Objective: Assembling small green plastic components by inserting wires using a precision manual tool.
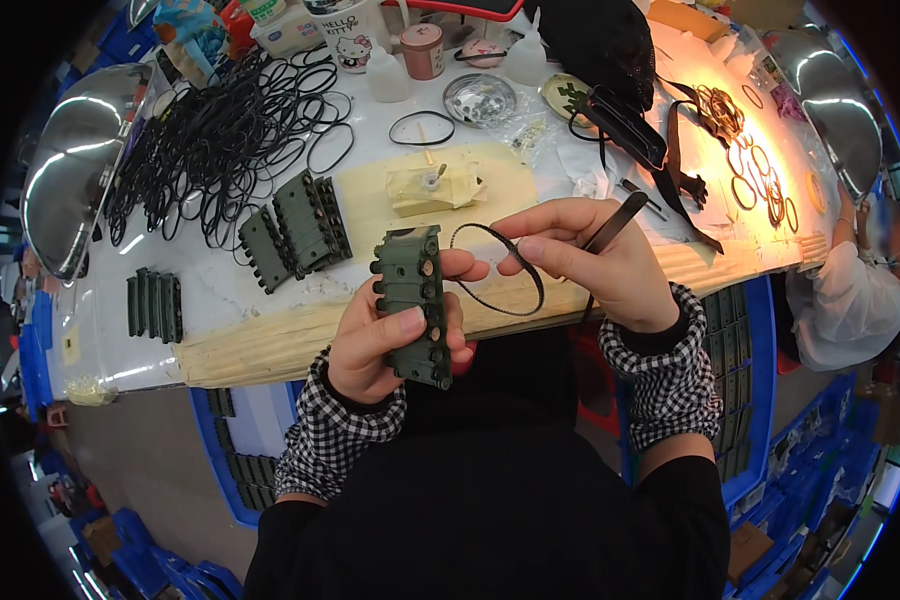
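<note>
My left hand (358, 348) grips a dark green ribbed plastic part (402, 296) upright, with round knobs along both sides and brownish round spots down one side. Just right of it, my right hand (615, 268) pinches a thin black toothed belt (541, 292) between thumb and fingers. The belt hangs as an open loop; its left side comes close to the fingers of my left hand. A slim black stick-shaped tool (622, 218) also rests in my right hand, its lower end passing below the palm. Both hands are above the table's near edge.
Black belts (225, 145) lie heaped at the far left. Several green parts (308, 222) stand before them, others (154, 306) further left. A tape-covered block (436, 188) sits ahead. Blue trays (763, 365) are below the table. Another person's pale sleeve (842, 305) shows at right.
</note>
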